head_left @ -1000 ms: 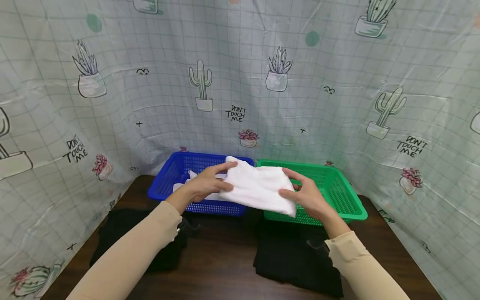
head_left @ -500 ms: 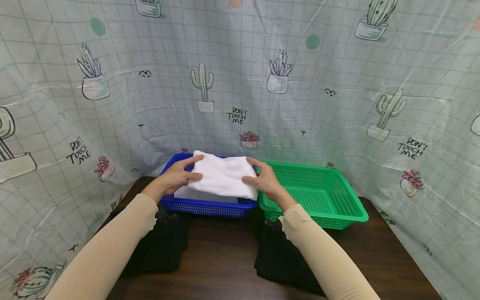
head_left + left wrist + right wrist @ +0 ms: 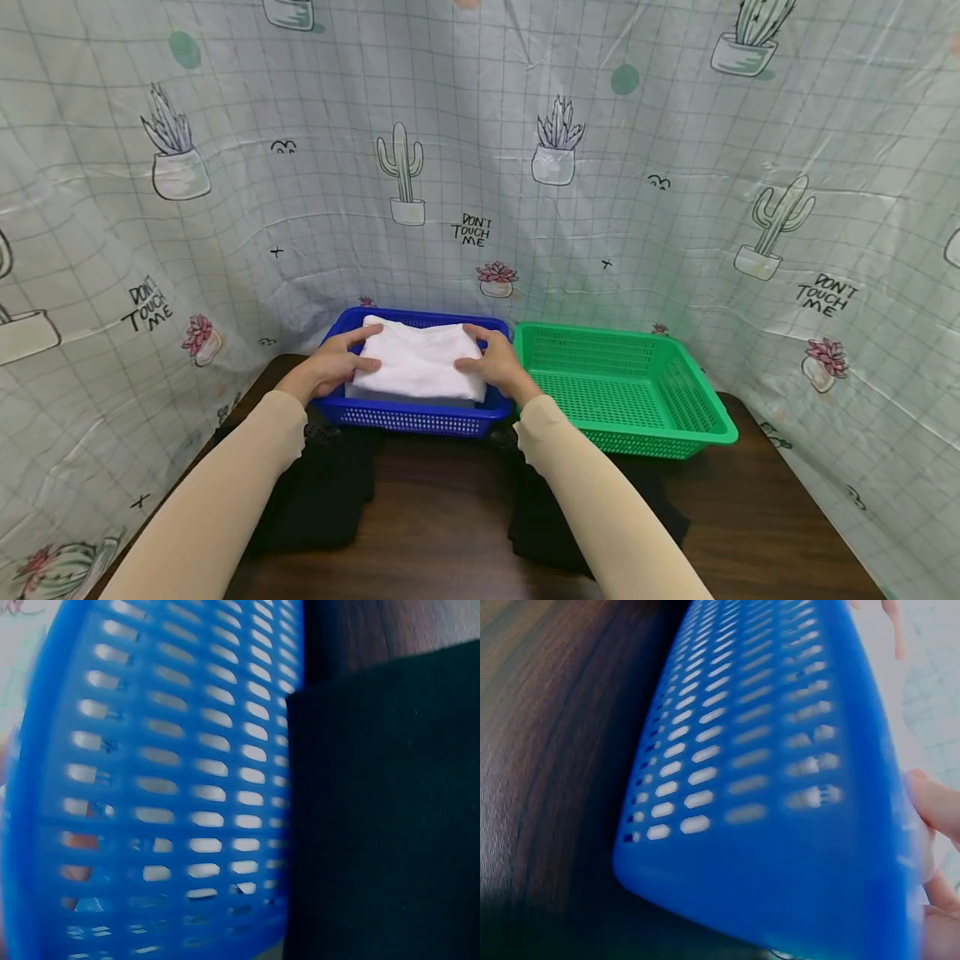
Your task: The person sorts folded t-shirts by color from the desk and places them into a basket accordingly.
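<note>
A folded white cloth lies level inside the blue basket, over more white fabric. My left hand grips its left edge, thumb on top. The right edge is held by my right hand in the same way. In the left wrist view the slotted basket wall fills the left half and hides most of that hand. The right wrist view shows fingers against the white cloth beyond the basket wall. The fingertips under the cloth are hidden.
A green basket stands right beside the blue one. Black folded cloth lies on the brown table at the left, and another black cloth lies partly under my right forearm. A cactus-print curtain hangs behind.
Both hands have carried the white cloth from between the two baskets leftward over the blue basket, then lowered it inside. The green basket has come into fuller view.
</note>
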Available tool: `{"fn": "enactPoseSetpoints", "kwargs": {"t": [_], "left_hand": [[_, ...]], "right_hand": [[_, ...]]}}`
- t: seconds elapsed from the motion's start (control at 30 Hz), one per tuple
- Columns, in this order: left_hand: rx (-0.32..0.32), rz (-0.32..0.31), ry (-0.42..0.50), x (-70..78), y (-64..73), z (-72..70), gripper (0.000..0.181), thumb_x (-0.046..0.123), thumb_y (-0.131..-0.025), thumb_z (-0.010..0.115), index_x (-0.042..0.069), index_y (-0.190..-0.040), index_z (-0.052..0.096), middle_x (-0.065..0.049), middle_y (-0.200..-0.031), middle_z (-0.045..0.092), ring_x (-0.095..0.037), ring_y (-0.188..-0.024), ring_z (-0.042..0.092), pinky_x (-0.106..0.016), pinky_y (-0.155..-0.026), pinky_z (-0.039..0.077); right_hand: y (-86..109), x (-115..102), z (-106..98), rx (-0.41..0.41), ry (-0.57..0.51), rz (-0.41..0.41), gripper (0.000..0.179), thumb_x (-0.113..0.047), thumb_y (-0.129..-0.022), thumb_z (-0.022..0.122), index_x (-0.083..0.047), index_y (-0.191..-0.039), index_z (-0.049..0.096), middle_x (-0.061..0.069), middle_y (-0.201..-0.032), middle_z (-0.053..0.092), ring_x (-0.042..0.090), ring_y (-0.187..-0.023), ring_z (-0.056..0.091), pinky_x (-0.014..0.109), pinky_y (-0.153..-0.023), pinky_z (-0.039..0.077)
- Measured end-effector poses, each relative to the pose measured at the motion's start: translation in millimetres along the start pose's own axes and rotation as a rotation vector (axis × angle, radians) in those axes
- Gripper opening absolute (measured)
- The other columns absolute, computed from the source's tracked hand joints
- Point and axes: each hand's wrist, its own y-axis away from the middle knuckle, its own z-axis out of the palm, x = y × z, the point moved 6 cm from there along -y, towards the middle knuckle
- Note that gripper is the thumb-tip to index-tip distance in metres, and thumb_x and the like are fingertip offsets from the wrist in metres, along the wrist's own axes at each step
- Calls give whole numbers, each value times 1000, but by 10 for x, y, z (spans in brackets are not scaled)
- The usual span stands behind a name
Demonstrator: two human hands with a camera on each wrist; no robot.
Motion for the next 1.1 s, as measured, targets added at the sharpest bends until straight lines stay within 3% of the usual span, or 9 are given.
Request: {"fn": "enactPoseSetpoints", "kwargs": {"t": [0.13, 0.23, 0.4, 0.6, 0.77, 1.1], "left_hand": [[11, -30, 16, -62, -19, -1, 80, -2, -104, 63, 19, -171, 25, -18, -178, 2, -37, -140, 46, -35, -96, 56], [18, -40, 14, -72, -36, -3, 80, -2, -104, 63, 19, -171, 26, -19, -178, 4, -38, -143, 45, -40, -103, 54], [20, -75, 5, -110, -51, -30, 80, -5, -103, 62, 16, -171, 24, -21, -177, 1, -44, -153, 34, -56, -119, 40], [23, -130, -13, -198, -70, -49, 82, -7, -103, 62, 14, -171, 23, -23, -177, -1, -47, -157, 25, -61, -123, 31], [22, -143, -20, -230, -80, -60, 82, -8, -102, 61, 13, -171, 22, -25, -176, -3, -48, -158, 20, -62, -124, 28], [24, -168, -62, -245, -133, -30, 80, -5, -103, 62, 13, -171, 23, -27, -176, 3, -48, -157, 23, -60, -125, 27]], "right_hand": [[-8, 5, 61, 0, 38, -8, 73, -5, -92, 83, -12, -158, 52, 14, -164, 47, 34, -144, 52, 49, -103, 56], [-14, 10, 86, 15, 40, 1, 73, -3, -91, 84, -10, -158, 53, 15, -164, 46, 34, -148, 47, 50, -105, 54], [-57, 54, 155, 41, 41, 29, 73, -2, -90, 84, -10, -157, 54, 16, -163, 48, 35, -145, 50, 49, -104, 55], [-96, 148, 292, 36, 57, 58, 74, 0, -88, 84, -8, -156, 55, 16, -161, 50, 34, -149, 45, 49, -112, 49], [-106, 163, 345, 38, 61, 73, 74, 0, -88, 84, -8, -156, 55, 16, -161, 50, 37, -150, 44, 52, -115, 46], [-138, 199, 323, 59, 90, 117, 72, -3, -89, 84, -10, -155, 56, 16, -159, 52, 36, -148, 47, 52, -114, 48]]}}
